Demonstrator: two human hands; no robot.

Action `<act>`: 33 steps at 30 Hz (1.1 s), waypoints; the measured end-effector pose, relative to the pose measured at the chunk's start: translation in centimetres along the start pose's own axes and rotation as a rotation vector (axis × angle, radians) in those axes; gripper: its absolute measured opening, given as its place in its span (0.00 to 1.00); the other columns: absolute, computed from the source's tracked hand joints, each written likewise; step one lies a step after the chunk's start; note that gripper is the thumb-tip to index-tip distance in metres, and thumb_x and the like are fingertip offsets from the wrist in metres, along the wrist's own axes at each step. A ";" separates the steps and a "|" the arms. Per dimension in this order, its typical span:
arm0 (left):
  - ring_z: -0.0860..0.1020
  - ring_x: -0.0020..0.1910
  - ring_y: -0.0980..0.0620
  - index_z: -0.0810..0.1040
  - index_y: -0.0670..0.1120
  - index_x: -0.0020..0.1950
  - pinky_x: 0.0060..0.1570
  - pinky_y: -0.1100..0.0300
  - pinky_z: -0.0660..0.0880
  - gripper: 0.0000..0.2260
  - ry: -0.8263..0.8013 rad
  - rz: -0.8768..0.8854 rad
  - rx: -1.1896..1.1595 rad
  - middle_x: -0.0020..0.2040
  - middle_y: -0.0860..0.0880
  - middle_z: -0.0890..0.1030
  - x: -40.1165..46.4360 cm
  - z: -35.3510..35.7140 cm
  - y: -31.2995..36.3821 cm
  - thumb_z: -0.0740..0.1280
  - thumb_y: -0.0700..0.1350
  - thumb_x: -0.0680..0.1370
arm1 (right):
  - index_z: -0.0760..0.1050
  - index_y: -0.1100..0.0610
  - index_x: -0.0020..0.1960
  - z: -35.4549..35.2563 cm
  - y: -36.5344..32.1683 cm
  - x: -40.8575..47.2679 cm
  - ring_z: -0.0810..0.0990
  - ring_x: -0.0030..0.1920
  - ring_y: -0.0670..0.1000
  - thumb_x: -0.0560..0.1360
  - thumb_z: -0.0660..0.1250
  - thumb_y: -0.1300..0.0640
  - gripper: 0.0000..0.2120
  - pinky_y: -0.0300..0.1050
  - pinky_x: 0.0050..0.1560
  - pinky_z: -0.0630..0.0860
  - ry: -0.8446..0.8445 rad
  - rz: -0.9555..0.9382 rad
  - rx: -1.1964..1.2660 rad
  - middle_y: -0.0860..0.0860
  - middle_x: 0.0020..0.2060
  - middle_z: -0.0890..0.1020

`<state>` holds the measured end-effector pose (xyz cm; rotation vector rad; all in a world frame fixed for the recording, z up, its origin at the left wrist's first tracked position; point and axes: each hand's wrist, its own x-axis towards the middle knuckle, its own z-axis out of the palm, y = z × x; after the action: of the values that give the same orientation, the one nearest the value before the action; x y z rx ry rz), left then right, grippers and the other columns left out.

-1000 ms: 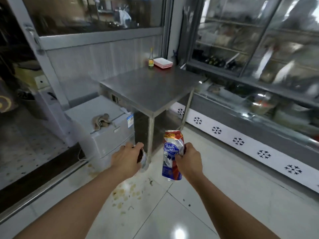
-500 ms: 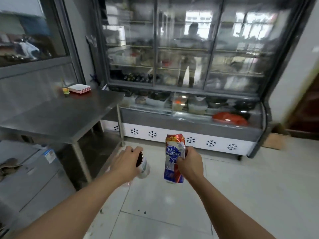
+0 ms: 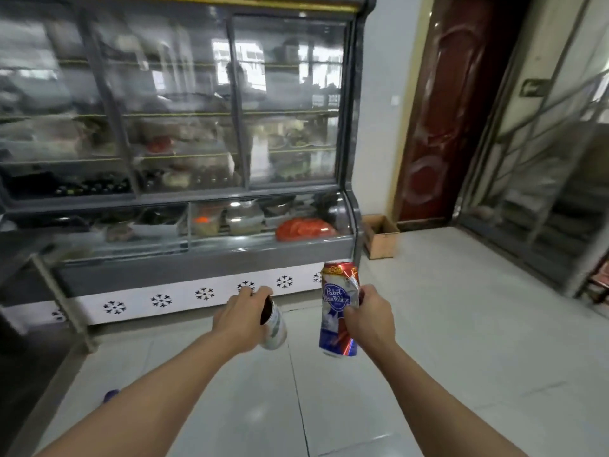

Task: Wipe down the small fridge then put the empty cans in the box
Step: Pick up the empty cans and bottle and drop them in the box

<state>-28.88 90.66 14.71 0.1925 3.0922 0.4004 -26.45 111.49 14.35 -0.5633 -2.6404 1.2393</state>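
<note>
- Both cans look empty, so I judge them very light, thin-walled and easy to dent; a loose wrap around the middle of the body should do, with no hard squeeze
- The tall can (image 3: 338, 311), at lower centre of the frame, is red, white and blue with a Pabst Blue Ribbon label, upright and already creased near its top
- The right hand (image 3: 369, 316) has its fingers curled around that can's right side, clamped on it
- The short can (image 3: 273, 326), just left of the tall one, is pale, tilted, its dark open mouth facing up and left
- The left hand (image 3: 239, 319) grips it from the left, fingers curled over the rim
- The cardboard box (image 3: 380, 237) sits open on the floor at centre right, beside the display fridge (image 3: 184, 127), well apart from both cans
</note>
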 end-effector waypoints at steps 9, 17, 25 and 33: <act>0.72 0.59 0.46 0.63 0.57 0.67 0.50 0.55 0.71 0.24 -0.012 0.222 -0.017 0.62 0.50 0.69 14.7 2.6 13.8 0.65 0.46 0.73 | 0.69 0.57 0.59 -9.0 5.2 14.6 0.80 0.51 0.54 0.75 0.67 0.57 0.15 0.47 0.45 0.79 0.157 0.094 -0.035 0.55 0.55 0.79; 0.71 0.60 0.47 0.64 0.56 0.68 0.48 0.56 0.68 0.24 -0.014 0.323 -0.083 0.64 0.50 0.68 30.6 3.3 24.8 0.64 0.43 0.74 | 0.69 0.56 0.58 -15.4 7.8 31.0 0.79 0.47 0.52 0.75 0.66 0.57 0.13 0.45 0.42 0.79 0.260 0.152 -0.086 0.55 0.54 0.80; 0.71 0.56 0.48 0.62 0.56 0.68 0.44 0.57 0.67 0.25 -0.049 0.391 -0.099 0.62 0.49 0.68 43.4 6.0 34.3 0.66 0.45 0.73 | 0.68 0.57 0.61 -19.5 11.9 45.0 0.80 0.50 0.53 0.75 0.67 0.55 0.16 0.48 0.46 0.80 0.280 0.208 -0.047 0.55 0.56 0.79; 0.73 0.61 0.46 0.61 0.56 0.69 0.55 0.51 0.71 0.27 -0.038 0.305 -0.063 0.63 0.49 0.69 57.0 10.0 44.7 0.67 0.46 0.73 | 0.69 0.57 0.61 -23.5 17.9 63.8 0.80 0.50 0.53 0.75 0.67 0.55 0.16 0.47 0.45 0.80 0.247 0.184 -0.039 0.54 0.55 0.80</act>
<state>-79.74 143.14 16.35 0.6659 3.0101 0.4919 -72.80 164.39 15.25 -0.9206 -2.4556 1.0850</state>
